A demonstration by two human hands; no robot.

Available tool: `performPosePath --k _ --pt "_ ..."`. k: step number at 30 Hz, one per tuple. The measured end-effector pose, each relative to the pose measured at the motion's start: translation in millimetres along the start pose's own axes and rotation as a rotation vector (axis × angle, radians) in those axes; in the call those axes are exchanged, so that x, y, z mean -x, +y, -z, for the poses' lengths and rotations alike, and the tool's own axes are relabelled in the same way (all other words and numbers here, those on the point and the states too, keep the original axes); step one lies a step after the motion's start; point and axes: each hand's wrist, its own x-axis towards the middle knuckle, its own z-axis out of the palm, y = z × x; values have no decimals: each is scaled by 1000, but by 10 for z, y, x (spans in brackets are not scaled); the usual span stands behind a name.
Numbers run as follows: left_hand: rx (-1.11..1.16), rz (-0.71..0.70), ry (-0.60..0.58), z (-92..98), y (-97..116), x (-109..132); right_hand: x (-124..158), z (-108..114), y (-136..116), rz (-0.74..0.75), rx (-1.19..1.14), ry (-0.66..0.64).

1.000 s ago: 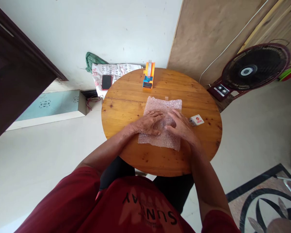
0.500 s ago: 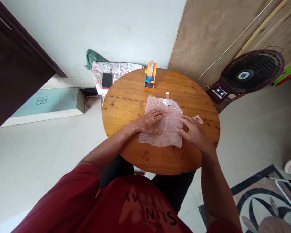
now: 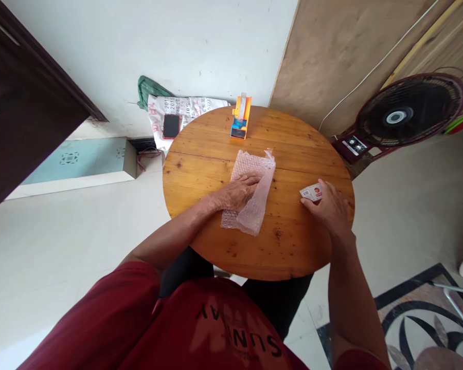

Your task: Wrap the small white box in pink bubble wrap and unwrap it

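"What's closest to me?"

"Looking down from my end, I get the red shirt (image 3: 231, 329) first, then the left hand (image 3: 234, 195) on the bubble wrap (image 3: 247, 163), a little left of the table's middle. Its fingers lie flat and loosely parted, gripping nothing. I'd guess the hand is there to pin the sheet, because the right side folds over in a loose flap (image 3: 259, 205) toward it."

"And the right hand (image 3: 330, 205)?"

"Well apart, at the small printed card (image 3: 310, 192). The fingers curve, thumb at the near edge and a fingertip at the far one, likely because opposite edges give the best hold on something flat. Whether they pinch it firmly, I can't tell."

"What's it all on?"

"A round wooden table (image 3: 293, 241), glossy, with dark knots and a seam. Toward its far edge stands an orange-and-blue tape dispenser (image 3: 239, 126), perhaps put there to leave working room."

"Beyond that?"

"Past the far left edge I see a printed sack (image 3: 158, 110) with a phone (image 3: 171, 126) lying on it, a green bag (image 3: 152, 90) behind, then the white wall (image 3: 158, 41). Off right, a dark fan (image 3: 412, 115) stands before wooden boards (image 3: 312, 67)."
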Motion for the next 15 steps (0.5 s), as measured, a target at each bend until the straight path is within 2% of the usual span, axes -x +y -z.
performPosePath --k 5,15 --pt "-3 -2 -6 -7 -13 -6 -15 -81 3 -61 -38 -9" --pt "-7 -9 -6 -26 -34 -9 60 -36 9 -71 -102 23"
